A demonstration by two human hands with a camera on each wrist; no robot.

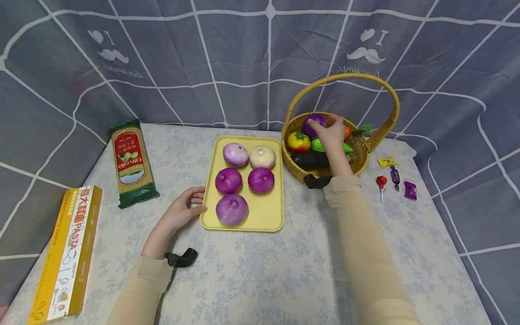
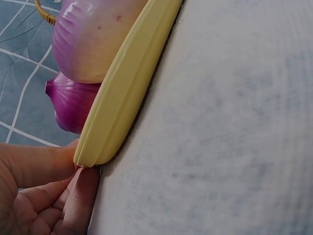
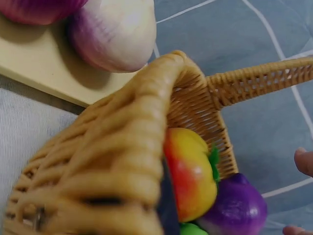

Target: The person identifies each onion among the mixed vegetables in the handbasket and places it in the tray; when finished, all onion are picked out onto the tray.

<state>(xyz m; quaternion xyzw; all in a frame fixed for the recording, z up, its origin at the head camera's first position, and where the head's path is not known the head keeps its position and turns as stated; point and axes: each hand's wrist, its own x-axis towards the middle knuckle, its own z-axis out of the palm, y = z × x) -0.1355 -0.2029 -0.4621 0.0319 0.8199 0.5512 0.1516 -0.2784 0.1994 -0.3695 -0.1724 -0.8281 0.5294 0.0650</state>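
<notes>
A pale yellow tray [image 1: 268,216] holds several toy onions, among them a purple one [image 1: 232,210] at the near left and a whitish one [image 1: 262,157] at the far right. My left hand [image 1: 184,210] pinches the tray's left edge; in the left wrist view the thumb [image 2: 39,164] lies on the rim with fingers beneath. Over the wicker basket [image 3: 112,132] reaches my right hand [image 1: 332,137], fingers spread above a round purple onion [image 3: 237,205]. A gap shows between its fingertips [image 3: 304,161] and that onion. Also in the basket are a red-yellow fruit [image 3: 190,174] and a dark eggplant [image 1: 310,160].
The basket's tall handle [image 1: 345,76] arches over the right forearm's reach. To the right lie a red lollipop [image 1: 381,181] and several wrapped candies [image 1: 410,190]. A pasta bag [image 1: 132,162] and a yellow pasta box [image 1: 67,253] occupy the left. A grey curtain [image 1: 239,58] hangs behind.
</notes>
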